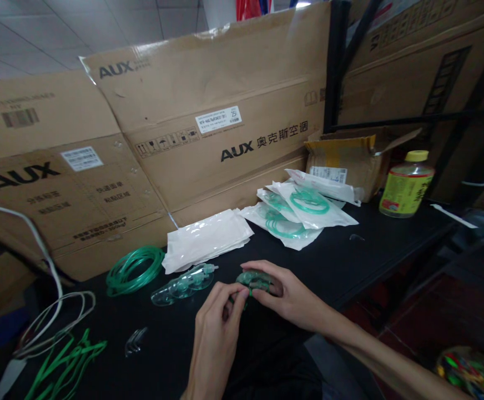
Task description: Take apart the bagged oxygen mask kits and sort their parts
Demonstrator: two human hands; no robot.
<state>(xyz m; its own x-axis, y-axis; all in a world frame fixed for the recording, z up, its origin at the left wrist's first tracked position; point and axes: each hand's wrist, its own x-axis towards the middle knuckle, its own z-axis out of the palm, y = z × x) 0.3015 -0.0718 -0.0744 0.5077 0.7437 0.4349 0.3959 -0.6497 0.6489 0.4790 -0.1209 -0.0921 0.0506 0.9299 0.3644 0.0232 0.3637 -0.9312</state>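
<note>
A clear green oxygen mask (255,276) is gripped by my right hand (290,294), fingers over its far side and thumb on the near side. Against the mask's near left edge, my left hand (219,316) pinches a thin green strap (246,303). Part of the mask is hidden by my fingers. Left of my hands, several more clear masks (183,286) lie nested together. A coil of green tubing (136,269) rests beyond them. At the lower left is a loose bunch of green straps (69,364), with small clear bent strips (136,340) beside it.
White pouches (208,239) lie stacked along the back, beside packs holding green tubing (304,205). A yellow-labelled bottle (406,186) and an open carton (342,153) stand at right. AUX cardboard (208,100) walls the back. A white cable (44,250) hangs at left.
</note>
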